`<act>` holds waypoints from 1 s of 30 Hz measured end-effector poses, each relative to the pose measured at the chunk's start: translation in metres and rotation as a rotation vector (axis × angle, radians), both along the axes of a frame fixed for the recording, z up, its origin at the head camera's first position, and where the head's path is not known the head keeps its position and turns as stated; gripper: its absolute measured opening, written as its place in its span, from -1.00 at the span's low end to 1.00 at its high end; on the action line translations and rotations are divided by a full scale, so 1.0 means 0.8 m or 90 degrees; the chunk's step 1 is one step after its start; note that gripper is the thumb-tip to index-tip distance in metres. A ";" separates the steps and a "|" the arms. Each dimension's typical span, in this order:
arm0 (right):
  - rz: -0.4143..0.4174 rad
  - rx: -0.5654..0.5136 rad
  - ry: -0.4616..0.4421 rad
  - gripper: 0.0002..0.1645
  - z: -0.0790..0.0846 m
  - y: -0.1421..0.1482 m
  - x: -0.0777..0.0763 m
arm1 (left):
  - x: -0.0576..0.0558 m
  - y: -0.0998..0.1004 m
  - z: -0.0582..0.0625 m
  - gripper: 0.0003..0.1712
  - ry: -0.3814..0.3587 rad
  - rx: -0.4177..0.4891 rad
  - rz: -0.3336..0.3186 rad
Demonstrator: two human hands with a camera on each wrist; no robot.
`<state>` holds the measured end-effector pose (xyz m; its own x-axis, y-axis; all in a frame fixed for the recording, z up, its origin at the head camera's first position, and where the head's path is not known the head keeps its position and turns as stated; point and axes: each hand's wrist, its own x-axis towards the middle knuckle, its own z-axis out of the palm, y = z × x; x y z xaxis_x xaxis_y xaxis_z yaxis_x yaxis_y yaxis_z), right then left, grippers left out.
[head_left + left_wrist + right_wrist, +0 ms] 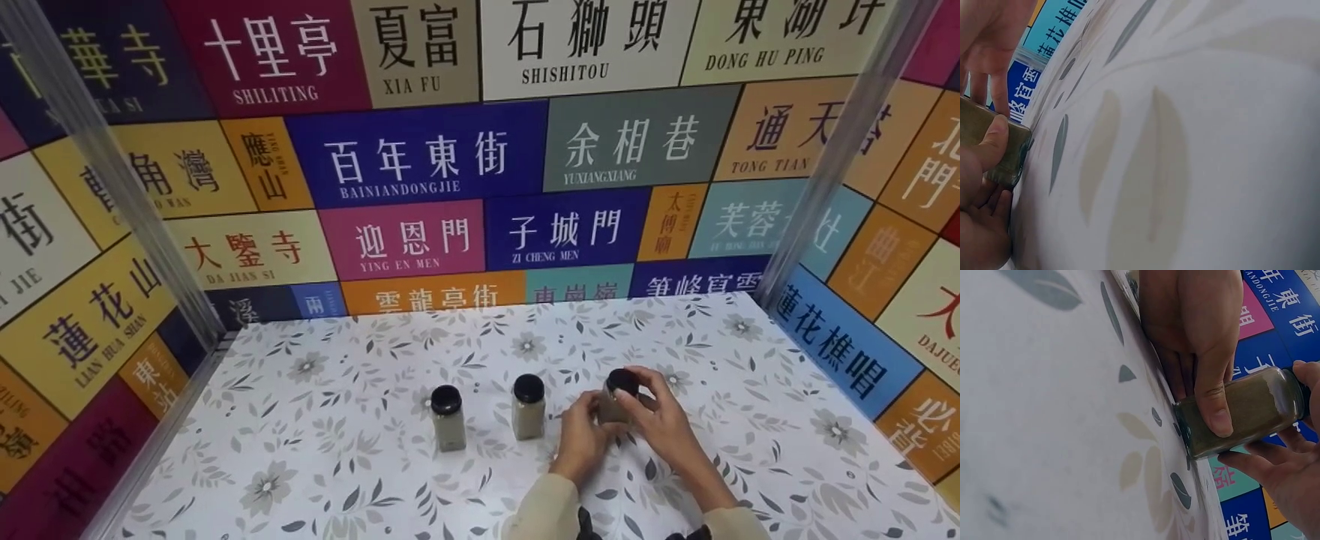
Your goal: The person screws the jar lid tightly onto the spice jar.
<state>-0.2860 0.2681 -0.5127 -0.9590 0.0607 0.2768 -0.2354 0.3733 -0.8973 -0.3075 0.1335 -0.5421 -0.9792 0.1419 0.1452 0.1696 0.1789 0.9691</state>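
A square spice jar (1252, 402) with a black cap (620, 380) and brownish-green powder inside stands at the right of the row in the head view. My left hand (583, 436) grips its lower body, the thumb pressed flat along one side in the right wrist view. Around the cap end, the thumb and fingers of my right hand (664, 421) hold the jar from the other side. The jar's base is right at the tabletop (1230, 140). Fingers hide part of the jar in the head view.
Two similar black-capped jars stand to the left: a middle jar (529, 409) and a left jar (448, 420). Floral-patterned covering spreads over the table (337, 480). Behind it rises a wall (412, 157) of colourful place-name signs, with clear corner posts (832, 172) at both sides.
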 end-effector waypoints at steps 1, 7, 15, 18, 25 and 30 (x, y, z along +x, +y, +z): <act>-0.002 0.005 0.000 -0.44 0.000 0.000 0.000 | 0.000 0.000 0.000 -0.51 0.000 -0.002 0.000; 0.009 -0.009 -0.023 -0.42 -0.003 -0.004 -0.003 | 0.000 -0.008 -0.005 -0.52 0.022 -0.025 -0.006; 0.029 -0.044 -0.070 -0.35 0.001 -0.006 -0.006 | 0.001 -0.012 -0.006 -0.42 0.026 -0.065 0.008; 0.020 -0.043 -0.072 -0.33 0.004 -0.004 -0.008 | 0.002 -0.011 -0.003 -0.27 0.009 -0.074 0.007; 0.012 -0.041 -0.069 -0.31 0.007 0.004 -0.004 | 0.015 -0.006 0.009 -0.11 -0.041 -0.102 0.040; -0.023 0.031 -0.029 -0.34 0.017 0.009 0.001 | 0.026 -0.005 0.033 -0.11 -0.055 -0.091 0.058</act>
<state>-0.2852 0.2751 -0.4987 -0.9681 0.0837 0.2363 -0.1799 0.4245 -0.8874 -0.2863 0.1297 -0.5158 -0.9969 0.0651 0.0443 0.0632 0.3272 0.9428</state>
